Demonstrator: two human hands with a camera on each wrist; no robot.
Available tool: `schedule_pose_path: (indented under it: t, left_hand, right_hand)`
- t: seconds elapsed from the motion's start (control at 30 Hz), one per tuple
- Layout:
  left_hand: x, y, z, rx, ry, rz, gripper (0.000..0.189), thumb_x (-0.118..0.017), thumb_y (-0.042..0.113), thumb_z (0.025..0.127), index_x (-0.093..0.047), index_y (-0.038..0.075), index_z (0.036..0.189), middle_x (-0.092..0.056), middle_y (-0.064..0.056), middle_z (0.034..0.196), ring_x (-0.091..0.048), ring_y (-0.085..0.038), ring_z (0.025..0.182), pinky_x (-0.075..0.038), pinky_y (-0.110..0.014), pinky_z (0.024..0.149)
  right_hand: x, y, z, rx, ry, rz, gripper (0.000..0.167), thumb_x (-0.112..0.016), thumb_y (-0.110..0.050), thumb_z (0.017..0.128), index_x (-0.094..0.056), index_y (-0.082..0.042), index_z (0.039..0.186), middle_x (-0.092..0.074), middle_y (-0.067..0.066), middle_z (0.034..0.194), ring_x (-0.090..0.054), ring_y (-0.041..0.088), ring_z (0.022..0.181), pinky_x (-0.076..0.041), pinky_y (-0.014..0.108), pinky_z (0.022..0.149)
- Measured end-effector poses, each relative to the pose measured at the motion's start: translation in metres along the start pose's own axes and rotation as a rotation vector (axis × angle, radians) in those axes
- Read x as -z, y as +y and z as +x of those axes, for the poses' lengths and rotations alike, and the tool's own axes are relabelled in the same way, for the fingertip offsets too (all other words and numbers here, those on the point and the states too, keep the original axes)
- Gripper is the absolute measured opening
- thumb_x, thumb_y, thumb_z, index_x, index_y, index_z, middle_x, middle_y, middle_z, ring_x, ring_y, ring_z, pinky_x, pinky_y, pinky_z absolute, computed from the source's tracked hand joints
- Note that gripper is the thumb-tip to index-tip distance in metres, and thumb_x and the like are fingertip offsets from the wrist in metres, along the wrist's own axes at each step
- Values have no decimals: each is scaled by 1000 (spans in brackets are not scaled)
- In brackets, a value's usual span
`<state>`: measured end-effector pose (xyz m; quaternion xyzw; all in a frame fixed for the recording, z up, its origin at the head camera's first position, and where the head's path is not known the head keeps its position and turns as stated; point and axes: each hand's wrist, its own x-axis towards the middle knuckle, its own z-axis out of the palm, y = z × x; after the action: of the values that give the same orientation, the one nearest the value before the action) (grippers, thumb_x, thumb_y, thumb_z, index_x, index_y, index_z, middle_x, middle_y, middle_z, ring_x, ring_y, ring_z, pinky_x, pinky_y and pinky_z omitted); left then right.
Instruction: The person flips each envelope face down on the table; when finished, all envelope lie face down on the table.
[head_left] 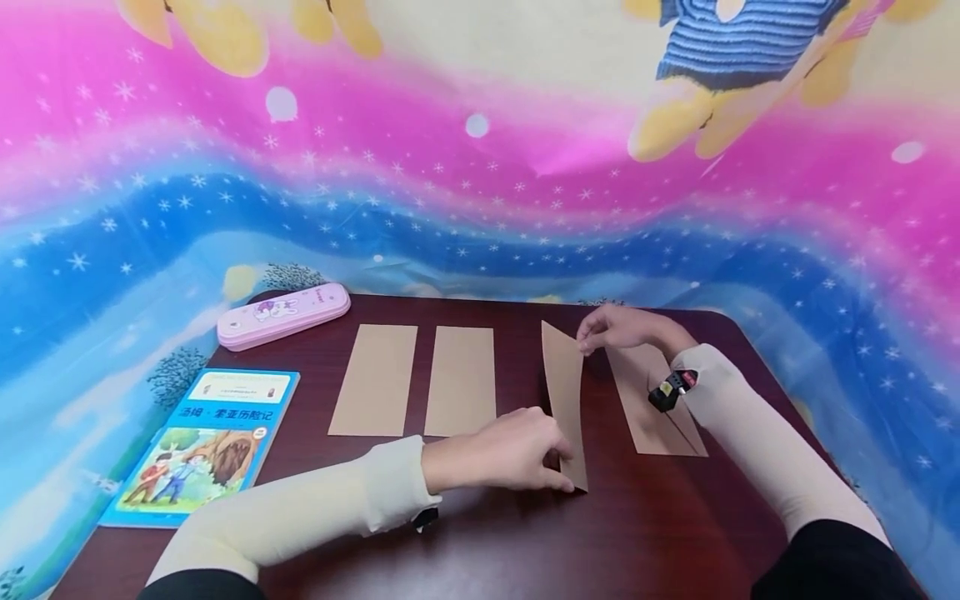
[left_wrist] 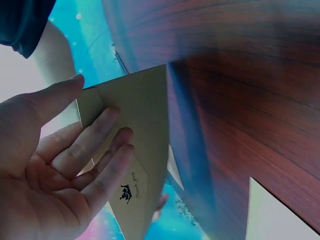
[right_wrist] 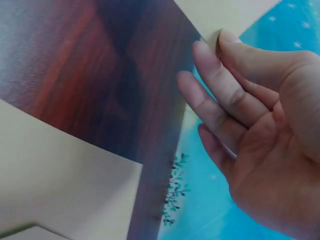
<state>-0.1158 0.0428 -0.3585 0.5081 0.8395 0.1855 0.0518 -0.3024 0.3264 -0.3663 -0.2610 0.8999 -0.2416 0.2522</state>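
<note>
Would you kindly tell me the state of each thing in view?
Held brown rectangular paper envelope, tilted up, slightly bowed
Three other brown paper envelopes, lying flat, apart
Pink oblong pencil case, closed
Blue rectangular paper book, closed, cover up
Left hand, holding the held envelope's near end
Right hand, pinching its far corner

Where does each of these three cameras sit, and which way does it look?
Head: on the person's head, facing forward and down at the table; left hand, right hand and cream sleeves show.
Left wrist: on that wrist, facing the left hand's palm side and the raised brown envelope; a dark sleeve shows too.
Right wrist: on that wrist, facing the right hand's palm side and a flat brown envelope.
Shared: both wrist views show the raised brown envelope and the table.
</note>
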Motion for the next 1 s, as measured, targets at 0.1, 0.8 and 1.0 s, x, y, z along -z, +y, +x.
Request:
schedule_pose_path:
  t: [0.1, 0.8, 1.0]
  left_hand:
    - [-1, -5, 0, 35, -21, 32, 34, -81, 39, 88, -62, 20, 67, -44, 16, 54, -39, 3, 52, -31, -14, 49]
    - [-38, -18, 8, 247, -106, 83, 32, -84, 27, 80, -57, 18, 65, -59, 9, 69, -54, -6, 62, -44, -19, 57]
    - [-44, -23, 11, 276, -137, 54, 33, -83, 29, 82, -56, 17, 69, -56, 9, 69, -53, -7, 61, -43, -21, 55]
  right_hand:
    - [6, -1, -3, -32, 49, -15, 18, -71, -25, 98, -77, -11, 107, -78, 11, 100, -73, 32, 101, -54, 39, 93]
    - [0, 10, 0, -6, 74, -42, 14, -72, -17, 96, -79, -9, 104, -79, 6, 95, -74, 23, 93, -57, 43, 89]
    - [-8, 16, 10, 1, 63, -69, 13, -70, -13, 97, -79, -8, 105, -79, 6, 97, -73, 18, 92, -58, 43, 89]
